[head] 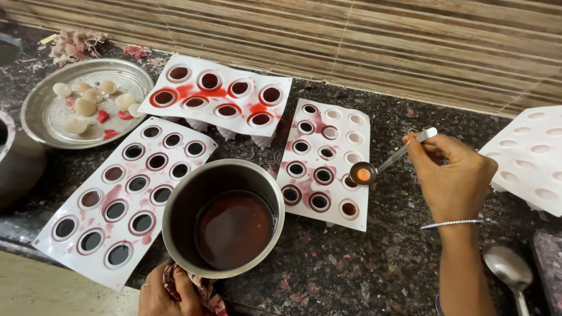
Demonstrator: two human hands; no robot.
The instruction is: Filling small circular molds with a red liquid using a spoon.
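Observation:
My right hand (pixel 453 175) holds a small metal measuring spoon (pixel 364 173) with a little red liquid in its bowl, poised over a white mould (pixel 361 216) whose left cavities hold dark red liquid. Cavities on that mould's right side look unfilled. At the bottom edge, my left hand (pixel 167 295) grips a patterned cloth (pixel 202 289) against a steel pot (pixel 175 202) that tilts toward me and holds dark red liquid. Two more white moulds, one on the left (pixel 58 251) and one behind (pixel 275 111), have filled cavities and red spills.
A steel plate (pixel 41 126) at the far left carries pale round pieces and red bits. Another white mould (pixel 530 169) lies at the right edge, a large steel spoon (pixel 510 269) below it. Everything rests on a dark speckled counter (pixel 351 269) against a striped wall.

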